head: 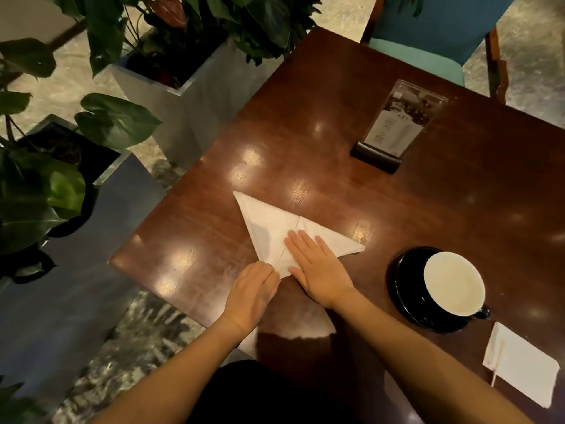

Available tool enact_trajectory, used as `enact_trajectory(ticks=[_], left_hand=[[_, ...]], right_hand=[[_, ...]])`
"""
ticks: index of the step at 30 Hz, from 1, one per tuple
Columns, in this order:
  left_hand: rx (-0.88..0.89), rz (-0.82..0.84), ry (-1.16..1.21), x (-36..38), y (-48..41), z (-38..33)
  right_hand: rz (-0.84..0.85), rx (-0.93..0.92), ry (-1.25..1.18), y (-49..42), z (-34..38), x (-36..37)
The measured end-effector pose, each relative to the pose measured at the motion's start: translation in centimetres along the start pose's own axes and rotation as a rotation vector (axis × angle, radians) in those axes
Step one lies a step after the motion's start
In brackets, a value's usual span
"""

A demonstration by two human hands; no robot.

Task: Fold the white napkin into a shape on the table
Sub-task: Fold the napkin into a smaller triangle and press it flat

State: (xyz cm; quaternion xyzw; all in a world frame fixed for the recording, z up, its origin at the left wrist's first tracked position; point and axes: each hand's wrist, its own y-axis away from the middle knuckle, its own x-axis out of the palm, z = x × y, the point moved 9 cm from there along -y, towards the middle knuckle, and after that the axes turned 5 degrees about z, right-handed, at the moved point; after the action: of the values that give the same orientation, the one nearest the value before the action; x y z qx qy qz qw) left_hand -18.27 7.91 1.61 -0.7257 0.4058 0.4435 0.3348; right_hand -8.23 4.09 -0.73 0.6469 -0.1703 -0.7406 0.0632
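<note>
Both hands sit low on the white napkin [276, 232], which I take as my landmark. Left hand [252, 293] lies palm down at the napkin's nearest corner, fingers curled a little, fingertips touching the cloth edge; whether it pinches the corner I cannot tell. Right hand [318, 267] is flat and spread, palm pressed on the napkin's near-right part, gripping nothing.

Napkin itself: folded to a triangle-like shape, flat on the dark wooden desk [336, 123], one long point reaching away to the far left of my hands, another point to the right, just past the right hand's fingers. A crease runs up from the near corner between the two hands.

Right of the napkin, apart from it: a black saucer [406, 289] carrying a cup [454, 284] with a pale inside and dark handle. Nearer me than the saucer and further right, a second white square of paper or cloth [521, 370] lies flat near the desk edge; I cannot tell what the thin pale strip along its side is.

Beyond the napkin, well apart to the far right: a clear menu stand [397, 127] in a dark base. Past that, a teal chair [428, 41] at the desk's far edge.

Left of the napkin, off the desk: grey planters [189, 111] with broad green leaves [116, 120], standing on a mottled floor [137, 341].
</note>
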Motion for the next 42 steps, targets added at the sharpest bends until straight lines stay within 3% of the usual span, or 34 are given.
enact_trajectory(ticks=[5,9,11,13,15,19,25,33,36,38,42], left_hand=[[-0.047,-0.017,0.022,-0.1,0.1,0.0],[-0.089,-0.012,0.060,0.0,0.4,0.0],[-0.126,-0.018,0.106,-0.3,0.4,-0.1],[-0.180,-0.060,0.172,-0.6,0.4,0.0],[-0.215,-0.067,0.235,-0.6,0.6,0.2],[-0.154,0.026,0.125,0.8,0.7,0.1],[-0.055,-0.129,0.039,-0.1,0.0,-0.7],[-0.096,-0.153,0.067,0.1,0.7,-0.6],[-0.090,-0.183,0.045,-0.5,0.8,-1.0],[-0.089,-0.206,0.034,-0.8,0.9,-1.1],[-0.164,-0.245,-0.001,-1.2,1.3,-1.0]], right_hand=[[-0.010,0.091,-0.035,0.9,-4.5,-0.2],[-0.046,0.355,-0.105,0.5,-7.1,-2.0],[-0.124,0.242,-0.120,-0.7,-4.5,-4.0],[-0.075,-0.072,-0.156,-2.3,0.5,-3.8],[-0.007,-0.230,-0.112,-3.8,3.2,-2.5],[-0.003,-0.172,-0.018,-7.2,3.1,-1.8],[-0.027,-0.125,0.030,-10.7,3.7,-3.0],[-0.091,-0.102,0.020,-17.2,4.4,-5.2],[-0.152,-0.179,0.113,-18.4,4.9,-7.6],[-0.098,-0.256,0.061,-19.0,5.2,-8.4],[0.142,-0.304,-0.269,-19.4,5.7,-8.6]])
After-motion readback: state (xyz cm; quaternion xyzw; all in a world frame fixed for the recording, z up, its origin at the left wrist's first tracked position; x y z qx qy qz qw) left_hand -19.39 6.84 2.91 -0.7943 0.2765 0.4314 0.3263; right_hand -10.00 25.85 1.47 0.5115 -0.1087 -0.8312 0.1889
